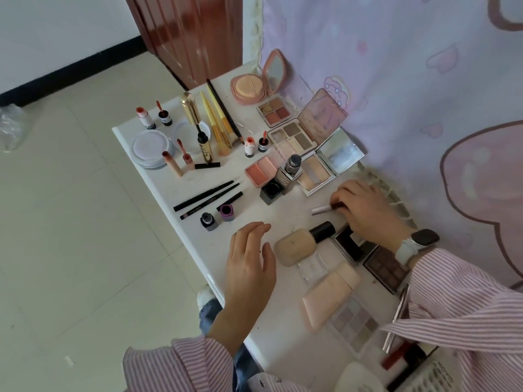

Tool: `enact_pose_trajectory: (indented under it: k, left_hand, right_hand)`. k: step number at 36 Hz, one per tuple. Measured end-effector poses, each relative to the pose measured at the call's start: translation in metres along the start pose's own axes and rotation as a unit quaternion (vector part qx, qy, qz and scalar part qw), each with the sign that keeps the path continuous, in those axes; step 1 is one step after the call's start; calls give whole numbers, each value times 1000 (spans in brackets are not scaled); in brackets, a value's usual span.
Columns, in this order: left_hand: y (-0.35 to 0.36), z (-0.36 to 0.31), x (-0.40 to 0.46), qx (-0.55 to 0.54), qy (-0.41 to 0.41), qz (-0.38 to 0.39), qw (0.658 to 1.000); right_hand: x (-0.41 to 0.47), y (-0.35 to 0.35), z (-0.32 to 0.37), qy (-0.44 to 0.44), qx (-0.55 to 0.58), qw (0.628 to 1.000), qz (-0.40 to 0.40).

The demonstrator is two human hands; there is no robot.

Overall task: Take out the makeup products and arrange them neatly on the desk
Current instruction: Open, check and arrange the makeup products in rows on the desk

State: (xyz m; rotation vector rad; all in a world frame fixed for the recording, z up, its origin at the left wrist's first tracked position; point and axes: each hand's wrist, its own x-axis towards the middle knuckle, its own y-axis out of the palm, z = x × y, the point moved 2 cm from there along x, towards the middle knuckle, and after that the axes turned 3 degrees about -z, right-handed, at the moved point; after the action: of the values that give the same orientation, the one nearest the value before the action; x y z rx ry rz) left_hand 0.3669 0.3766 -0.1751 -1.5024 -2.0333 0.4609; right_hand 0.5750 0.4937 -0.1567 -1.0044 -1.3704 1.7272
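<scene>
Makeup covers the white desk [158, 199]. My right hand [365, 210] grips a small pale pink tube [321, 210] lying on the desk near the wall. My left hand [250, 261] hovers flat and relaxed over the desk's front part, holding nothing. Between the hands lies a beige foundation bottle [297, 246] with a black cap. Close to me lie a peach tube [329, 295], a brown palette [385, 268] and a pale palette [353, 323]. Farther off are open palettes [291, 137], black pencils [206, 195], lip tints [175, 162] and a pink compact [250, 87].
A white basket [424, 374] with red items sits at the lower right under my sleeve. A pink patterned cloth [410, 80] hangs along the desk's right side. A brown door [192, 32] stands behind. Tiled floor [70, 222] lies to the left.
</scene>
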Motion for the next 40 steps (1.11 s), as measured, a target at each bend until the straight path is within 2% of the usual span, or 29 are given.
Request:
enact_pose_trajectory:
  k: [4,8,10,14,17,19,21,23,25,27,32,36,40]
  left_hand:
    - [-9,-5,-2,-16,-16,5,1000]
    - [-19,-10,-5,-18,-18,25,999]
    - [-23,-15,-5,-18,-4,35,999]
    - [-27,-28,-5,-2,45,67,997]
    - [-32,-40,-5,-15,81,82,993]
    - [-39,-43,-5,-17,104,79,991]
    - [-48,-42,-6,7,127,86,988]
    - [-57,-41,-8,45,137,100,984]
    - [-69,-41,-10,81,128,108,983]
    - [-81,-42,-13,109,121,99,982]
    - [-110,-39,-33,77,65,104,989]
    - [-138,-30,-50,50,25,138,989]
    - [-167,-27,-61,50,36,144,988]
  right_hand:
    - [-14,-25,12,20,134,986,-98]
    - [-31,-45,43,86,279,946,-138]
    - [-37,-53,58,115,354,915,-154]
    - [-44,-55,93,143,558,814,-73]
    - [-54,-50,115,125,625,770,-10]
    - [-63,-49,123,146,658,739,-13]
    - [-69,-49,125,197,669,715,-52]
    - [-74,-48,128,247,642,719,-98]
    - [-77,-50,140,246,578,769,-120]
    - [-83,-56,157,215,533,806,-142]
    - [-100,-64,188,98,483,850,-185]
    - [-120,-70,209,33,480,871,-99]
    - [-132,-84,226,85,494,865,-34]
